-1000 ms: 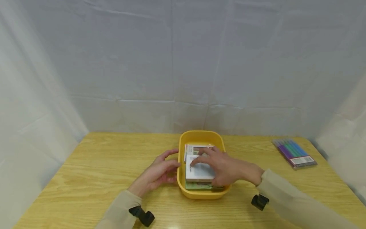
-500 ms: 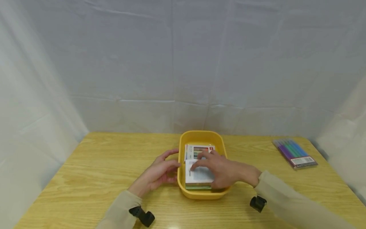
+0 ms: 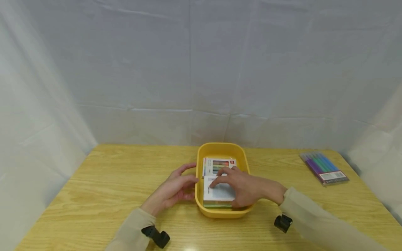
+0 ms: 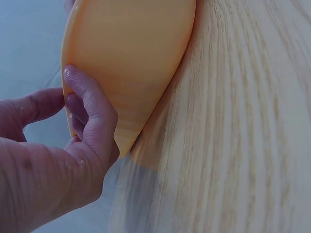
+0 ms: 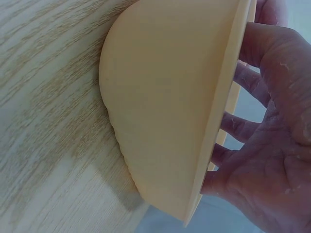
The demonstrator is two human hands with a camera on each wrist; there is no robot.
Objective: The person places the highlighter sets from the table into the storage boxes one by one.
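Note:
A yellow plastic bin (image 3: 224, 213) stands on the table in the head view. Inside, my right hand (image 3: 248, 188) grips a white box (image 3: 220, 193) at the bin's near end, index finger bent onto its top, thumb by its near right side. Part of the box is hidden under that hand. Below the box a strip of green shows. Beyond it lies a flat white pack (image 3: 208, 168) with a window of coloured stripes. My left hand (image 3: 176, 188) touches the left rim from outside; in the left wrist view its bent fingers (image 4: 97, 107) rest against the bin's wall.
A clear pack of purple, green and blue pens (image 3: 323, 167) lies at the table's right. The wooden table (image 3: 125, 181) ends at a pale curtain (image 3: 188, 69) behind and on both sides. In the right wrist view the bin wall (image 5: 160, 97) hides the contents.
The white box has shifted toward the near end of the bin with my right hand, covering more of the green item and uncovering the striped pack. My left hand stays put.

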